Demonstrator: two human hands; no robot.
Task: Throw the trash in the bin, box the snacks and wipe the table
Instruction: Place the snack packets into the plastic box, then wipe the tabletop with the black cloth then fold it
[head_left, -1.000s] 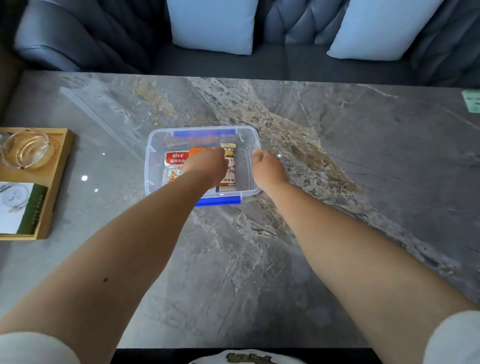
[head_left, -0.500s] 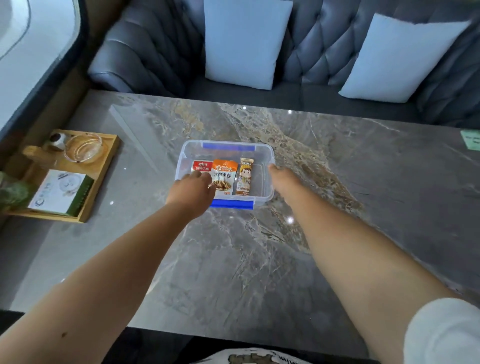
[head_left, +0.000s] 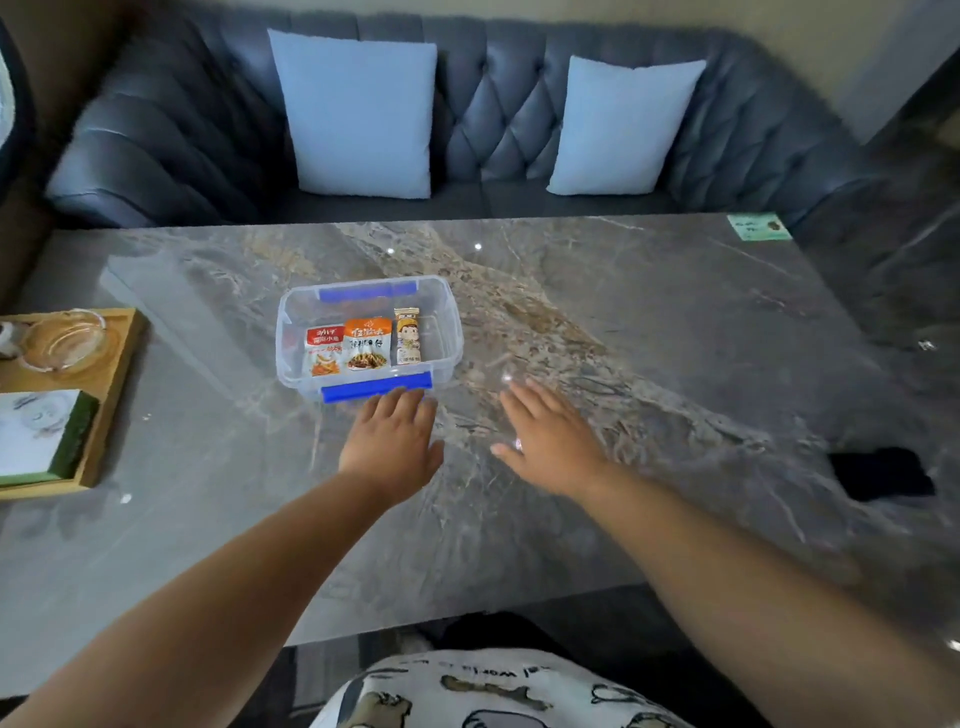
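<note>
A clear plastic box (head_left: 445, 322) with blue clips stands uncovered near the middle of the grey marble table (head_left: 649, 332). Inside lie three snack packets side by side: a red one (head_left: 323, 351), an orange one (head_left: 368, 344) and a narrow beige one (head_left: 407, 336). My left hand (head_left: 392, 446) hovers just in front of the box's near blue clip, fingers spread and empty. My right hand (head_left: 553, 436) is to the right of it over bare table, also spread and empty. A black cloth-like thing (head_left: 880, 473) lies at the table's right edge.
A wooden tray (head_left: 111, 395) at the left edge holds a glass ashtray (head_left: 65, 339) and a white-and-green box (head_left: 44, 435). A green card (head_left: 759, 227) lies at the far right corner. A dark tufted sofa (head_left: 493, 124) with two pale cushions runs behind the table.
Both hands have drawn back out of and away from the box toward me and spread their fingers. The view has pulled back and up, showing more table and sofa.
</note>
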